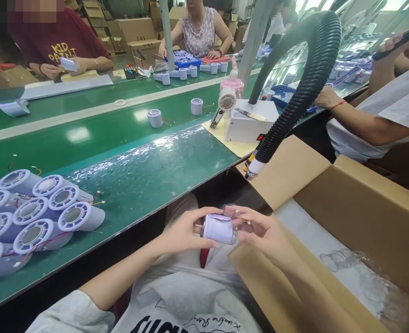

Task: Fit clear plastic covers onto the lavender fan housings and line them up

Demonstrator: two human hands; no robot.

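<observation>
A lavender cylindrical housing (219, 229) with thin wires along its upper side is held above my lap. My left hand (182, 233) is closed round its left end, with fingers above and thumb below. At the other end, a clear plastic rim (234, 235) shows between the housing and my right hand (262, 231). The right thumb and fingers close on that end, near a small wire connector; part of the grip is hidden. Several similar housings (81, 217) with round grilles and red wires lie stacked on the green bench at left.
An open carton (374, 199) with clear plastic rings (343, 260) stands at my right. A black flexible hose (305, 78) arches from a white box (249, 122) and ends above the carton flap. Two housings (155, 118) sit on the green belt (114, 125). Co-workers sit opposite and at right.
</observation>
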